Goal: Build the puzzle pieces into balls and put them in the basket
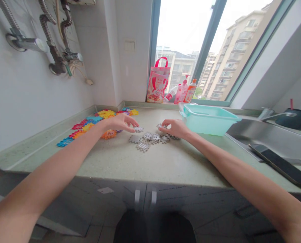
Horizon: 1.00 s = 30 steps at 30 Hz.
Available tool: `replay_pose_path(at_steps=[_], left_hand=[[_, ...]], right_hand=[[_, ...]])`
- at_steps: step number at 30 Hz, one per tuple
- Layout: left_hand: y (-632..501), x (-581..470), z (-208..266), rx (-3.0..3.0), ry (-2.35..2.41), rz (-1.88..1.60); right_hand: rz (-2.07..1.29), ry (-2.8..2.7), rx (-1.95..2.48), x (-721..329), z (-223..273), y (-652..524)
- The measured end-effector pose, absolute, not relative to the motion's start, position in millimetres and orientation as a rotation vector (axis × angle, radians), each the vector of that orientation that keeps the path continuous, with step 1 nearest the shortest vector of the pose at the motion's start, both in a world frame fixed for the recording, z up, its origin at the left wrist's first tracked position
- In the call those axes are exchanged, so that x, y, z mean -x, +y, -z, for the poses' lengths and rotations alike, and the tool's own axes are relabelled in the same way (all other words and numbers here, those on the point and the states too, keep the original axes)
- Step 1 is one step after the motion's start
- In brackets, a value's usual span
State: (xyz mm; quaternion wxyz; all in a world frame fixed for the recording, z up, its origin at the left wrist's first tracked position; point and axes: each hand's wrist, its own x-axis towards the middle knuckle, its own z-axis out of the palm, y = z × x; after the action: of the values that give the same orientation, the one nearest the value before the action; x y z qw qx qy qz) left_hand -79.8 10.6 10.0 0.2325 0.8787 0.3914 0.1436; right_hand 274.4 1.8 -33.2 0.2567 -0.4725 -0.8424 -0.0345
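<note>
My left hand [125, 122] pinches a grey toothed gear piece [139, 129] at its edge, over the left side of a small pile. Across from it, my right hand [174, 127] has thumb and fingers closed on another grey gear piece [159, 126]. Between and below the hands lie several grey gears [143, 145] with pale square patterns in their middles, some overlapping. Part of the pile is hidden beneath my right hand. Left of my left hand, coloured gear pieces [106, 114] in yellow, blue, red and orange are spread in a band, partly covered by my forearm.
A mint-green plastic basin [208, 118] stands right of my right hand, beside the metal sink [269, 135]. A dark phone [279, 162] lies at the sink's front edge. Bottles [190, 91] and a pink-handled bag [158, 82] line the windowsill. Pipes [56, 57] run along the left wall.
</note>
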Motion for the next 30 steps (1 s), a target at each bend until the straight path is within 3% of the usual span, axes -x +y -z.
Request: replay_pose_path(at_steps=[5, 18, 30], left_hand=[[0.8, 70.9, -12.7, -2.403, 1.095, -0.101], [-8.4, 60.2, -9.1, -2.483, 1.162, -0.082], [4.8, 49.5, 21.4, -2.529, 1.244, -0.445]], right_hand=[[0.092, -2.229, 1.056, -239.2, 18.8, -30.2], [-0.041, -2.478, 1.101, -217.1, 30.9, -41.1], [-0.24, -2.233, 1.117, -244.5, 32.8, -13.2]])
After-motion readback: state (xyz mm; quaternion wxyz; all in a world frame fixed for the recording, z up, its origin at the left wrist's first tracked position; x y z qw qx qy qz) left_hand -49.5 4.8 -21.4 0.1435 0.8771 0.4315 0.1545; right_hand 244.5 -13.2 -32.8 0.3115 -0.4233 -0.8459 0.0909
